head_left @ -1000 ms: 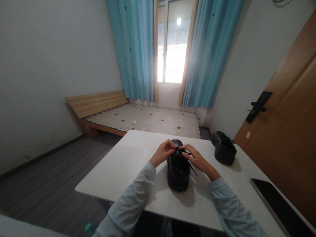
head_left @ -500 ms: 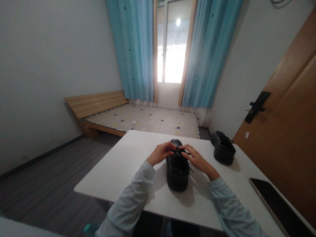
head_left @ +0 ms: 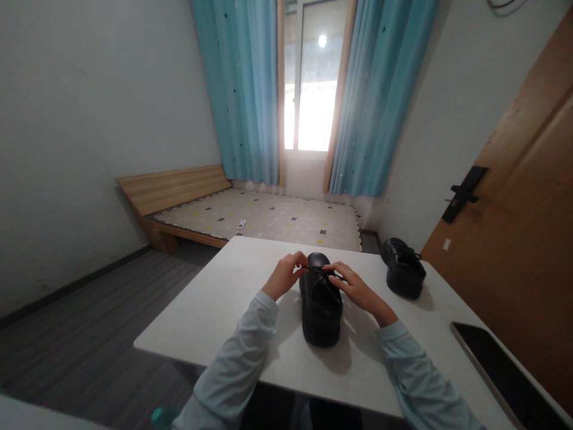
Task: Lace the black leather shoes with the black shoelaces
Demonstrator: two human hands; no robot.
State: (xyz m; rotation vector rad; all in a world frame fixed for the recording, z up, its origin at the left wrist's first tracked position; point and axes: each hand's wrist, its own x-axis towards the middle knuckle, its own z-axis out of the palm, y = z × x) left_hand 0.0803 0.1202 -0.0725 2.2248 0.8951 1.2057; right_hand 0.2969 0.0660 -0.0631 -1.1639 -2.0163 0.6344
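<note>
A black lace-up shoe [head_left: 321, 325] stands upright on the white table [head_left: 215, 310], its heel toward me and its toe pointing at the window. My left hand [head_left: 285, 275] is at the shoe's left side, thumb and fingers pinched on the black shoelace [head_left: 317, 270]. From the right, my right hand [head_left: 351, 286] reaches over the shoe, its fingers closed on the lace near the opening. Between the two hands the lace runs across the top of the shoe. The exact knot or loop is too small and dark to make out.
Another black shoe [head_left: 403, 269] stands at the table's far right. A dark-screened phone or tablet [head_left: 505, 370] lies along the right edge. Beyond the table is a bed [head_left: 268, 218] with a small white remote [head_left: 242, 224]. A wooden door [head_left: 505, 239] is on the right.
My left hand has moved a little to the left, drawing the lace out from the middle of the shoe. My right hand and the shoe have hardly moved.
</note>
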